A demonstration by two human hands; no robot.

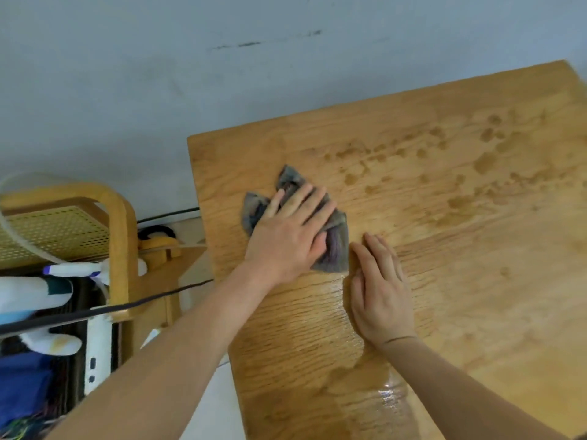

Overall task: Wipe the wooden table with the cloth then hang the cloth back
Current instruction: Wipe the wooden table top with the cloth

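Observation:
A crumpled grey cloth (336,246) with purple tints lies on the wooden table (460,242), near its left edge. My left hand (290,231) presses flat on the cloth, fingers spread and straight. Just to the right, my right hand (379,287) rests flat on the bare wood, its fingertips beside the cloth's right corner. Dark wet spots (482,163) dot the far half of the table. A shiny wet streak (390,396) shows near the front.
Left of the table stands a wooden cart (117,236) with a perforated yellow shelf. A white spray bottle (79,269) and other items hang on it. A black cable (95,309) crosses in front. A grey wall (158,74) lies beyond the table.

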